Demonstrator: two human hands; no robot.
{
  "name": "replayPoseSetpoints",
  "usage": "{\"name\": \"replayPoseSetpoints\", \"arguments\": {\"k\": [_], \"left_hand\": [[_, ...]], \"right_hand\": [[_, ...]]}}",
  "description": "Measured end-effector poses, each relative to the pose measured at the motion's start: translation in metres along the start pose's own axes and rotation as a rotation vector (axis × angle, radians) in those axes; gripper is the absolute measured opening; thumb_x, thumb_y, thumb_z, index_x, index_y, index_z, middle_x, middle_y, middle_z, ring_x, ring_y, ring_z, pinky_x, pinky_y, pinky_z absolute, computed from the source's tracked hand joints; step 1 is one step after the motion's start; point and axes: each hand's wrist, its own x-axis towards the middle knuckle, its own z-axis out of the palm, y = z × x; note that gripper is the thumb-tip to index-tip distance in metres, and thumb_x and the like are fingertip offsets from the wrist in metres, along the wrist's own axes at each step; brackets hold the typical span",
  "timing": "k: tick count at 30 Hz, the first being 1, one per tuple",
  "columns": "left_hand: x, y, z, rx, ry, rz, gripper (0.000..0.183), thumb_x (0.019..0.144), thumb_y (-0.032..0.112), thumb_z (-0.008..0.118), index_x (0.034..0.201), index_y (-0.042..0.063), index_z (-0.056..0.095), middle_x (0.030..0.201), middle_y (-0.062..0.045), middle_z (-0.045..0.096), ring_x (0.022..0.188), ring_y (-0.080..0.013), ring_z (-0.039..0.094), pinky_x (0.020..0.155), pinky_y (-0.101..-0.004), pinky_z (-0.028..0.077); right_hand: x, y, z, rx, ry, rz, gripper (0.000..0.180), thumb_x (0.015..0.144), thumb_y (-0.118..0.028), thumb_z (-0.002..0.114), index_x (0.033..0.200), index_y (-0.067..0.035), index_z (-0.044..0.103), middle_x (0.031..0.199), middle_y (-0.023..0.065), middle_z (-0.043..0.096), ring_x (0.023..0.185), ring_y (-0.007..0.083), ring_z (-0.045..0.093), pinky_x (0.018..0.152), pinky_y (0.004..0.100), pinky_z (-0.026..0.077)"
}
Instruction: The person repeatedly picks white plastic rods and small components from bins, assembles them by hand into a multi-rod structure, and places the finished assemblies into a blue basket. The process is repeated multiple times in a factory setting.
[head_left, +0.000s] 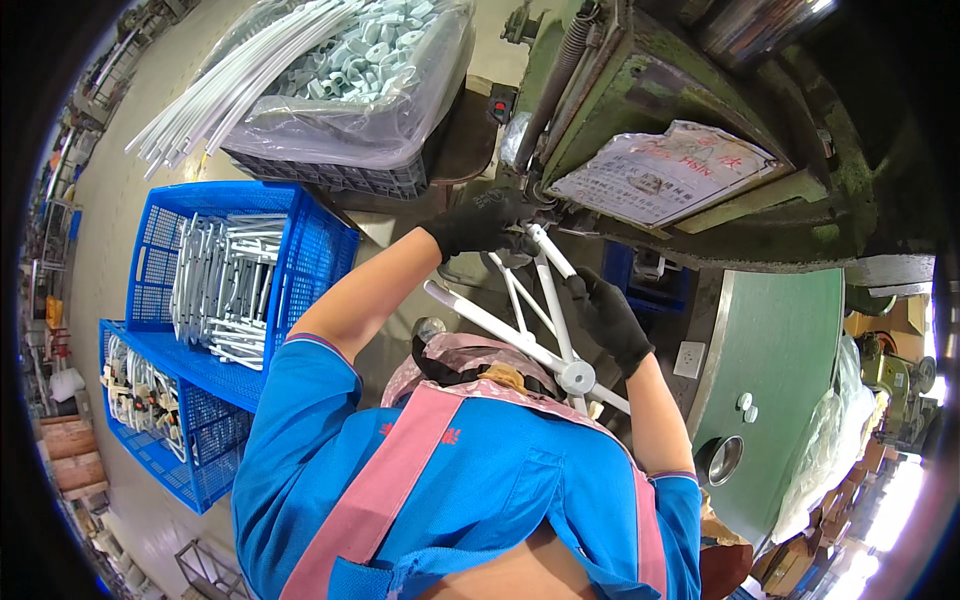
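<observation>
A white metal tube frame (547, 307) with a round hub lies across in front of my chest, its upper end at the working point of a green press machine (622, 97). My left hand (480, 221), in a black glove, is at that upper end, under the machine's head; its fingertips are partly hidden, so its hold is unclear. My right hand (607, 311), also black-gloved, grips the end of a short white tube of the frame on the right. The lower part of the frame reaches down past the hub near my apron.
Blue plastic crates (315, 262) of white bent tubes stand at the left. A dark crate (337, 176), lined with plastic, holds pale small parts with long white rods on top. At right, a green tabletop (780, 360) bears a round metal ring (724, 460) and small white discs.
</observation>
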Motion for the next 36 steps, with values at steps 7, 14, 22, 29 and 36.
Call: {"name": "replayPoseSetpoints", "arguments": {"k": [7, 14, 22, 29, 36], "left_hand": [[-0.008, 0.023, -0.018, 0.046, -0.126, -0.267, 0.071, 0.077, 0.039, 0.073, 0.134, 0.009, 0.045, 0.126, -0.023, 0.053, 0.109, -0.0383, 0.058, 0.092, -0.0433, 0.045], [-0.027, 0.005, -0.021, 0.262, 0.060, 0.170, 0.062, 0.079, 0.006, 0.058, 0.136, -0.003, 0.037, 0.121, -0.023, 0.054, 0.083, -0.0316, 0.064, 0.070, -0.0404, 0.051], [-0.017, 0.002, -0.024, 0.526, 0.174, 0.356, 0.048, 0.076, 0.004, 0.054, 0.122, -0.005, 0.051, 0.111, -0.027, 0.060, 0.069, -0.0291, 0.066, 0.060, -0.0405, 0.051], [-0.013, 0.011, -0.032, 0.324, 0.174, 0.305, 0.052, 0.075, 0.005, 0.055, 0.126, -0.002, 0.049, 0.109, -0.029, 0.059, 0.074, -0.0388, 0.063, 0.064, -0.0467, 0.050], [-0.015, -0.023, -0.017, 0.559, 0.216, 0.477, 0.019, 0.073, 0.012, 0.057, 0.075, -0.005, 0.065, 0.122, -0.026, 0.054, 0.080, -0.0312, 0.064, 0.068, -0.0409, 0.054]], "right_hand": [[-0.056, -0.020, 0.006, -0.685, 0.217, -0.260, 0.096, 0.068, -0.052, 0.075, 0.139, -0.001, 0.036, 0.125, 0.0248, 0.051, 0.107, 0.0388, 0.056, 0.087, 0.0475, 0.045], [-0.108, -0.008, 0.040, -0.944, 0.375, 0.004, 0.097, 0.063, -0.042, 0.075, 0.142, -0.007, 0.032, 0.139, 0.0203, 0.038, 0.117, 0.0372, 0.044, 0.092, 0.0510, 0.036], [-0.110, 0.012, 0.049, -0.813, 0.475, 0.034, 0.073, 0.067, -0.007, 0.065, 0.136, -0.021, 0.046, 0.098, 0.0101, 0.056, 0.083, 0.0321, 0.058, 0.067, 0.0426, 0.048], [-0.109, -0.001, 0.046, -0.727, 0.449, 0.085, 0.075, 0.067, -0.006, 0.069, 0.137, -0.022, 0.047, 0.098, 0.0085, 0.059, 0.090, 0.0317, 0.061, 0.073, 0.0420, 0.051], [-0.107, -0.007, 0.041, -0.659, 0.400, 0.068, 0.076, 0.068, -0.006, 0.073, 0.138, -0.019, 0.045, 0.106, 0.0145, 0.061, 0.093, 0.0342, 0.060, 0.081, 0.0414, 0.048]]}}
